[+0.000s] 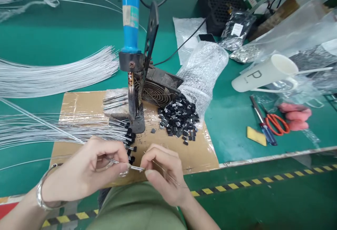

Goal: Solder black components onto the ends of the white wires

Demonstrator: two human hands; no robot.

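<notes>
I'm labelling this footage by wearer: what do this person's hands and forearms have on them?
Both the left hand and the right hand are ungloved. A shiny silver-coloured bracelet, rounded like a bangle, circles the left wrist; none shows on the right. No sleeve covers the visible forearms.

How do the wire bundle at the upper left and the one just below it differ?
The upper bundle has no black pieces at its tips, while the lower bundle ends in black pieces. The upper bundle is packed densely in a curve; the lower bundle is looser and straighter. The upper ends lie over the green tabletop, the lower ends over cardboard. Both have thin, pale strands.
</notes>
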